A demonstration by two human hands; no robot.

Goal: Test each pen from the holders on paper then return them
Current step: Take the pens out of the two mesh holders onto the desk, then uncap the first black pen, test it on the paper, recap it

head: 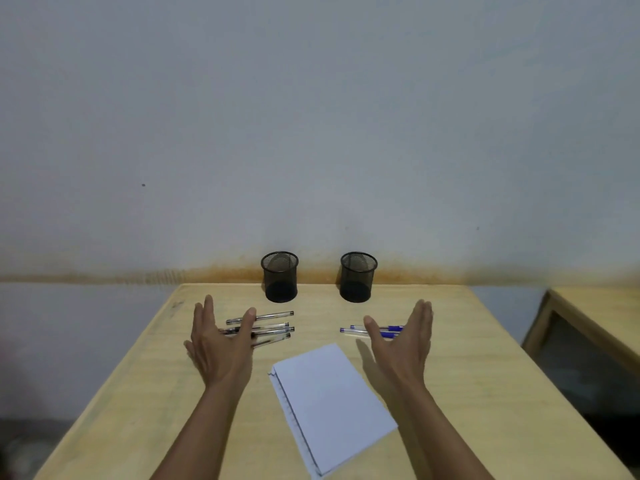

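Two hands of yours reach out over the table [145,393], both with fingers straight and thumbs spread, holding nothing. Your left hand [221,344] stands on edge, palm facing inward, at about 9 o'clock from the paper; its thumb and palm cover the near ends of the clear-barrelled pens [273,327]. Whether it touches them, you cannot tell from here. Your right hand [403,344] mirrors it at about 3 o'clock, palm turned inward, its thumb crossing in front of the blue pens [388,330].

At 12 o'clock, against the wall [311,133], stand two black mesh holders. The left holder [280,277] and the right holder [358,277] are both upright, well apart from each other, and no pen rises above either rim.

Four or so clear pens lie side by side on the table just in front of the left holder; two blue ones lie in front of the right holder. The white paper [332,403] lies flat and angled at 6 o'clock, between your forearms.
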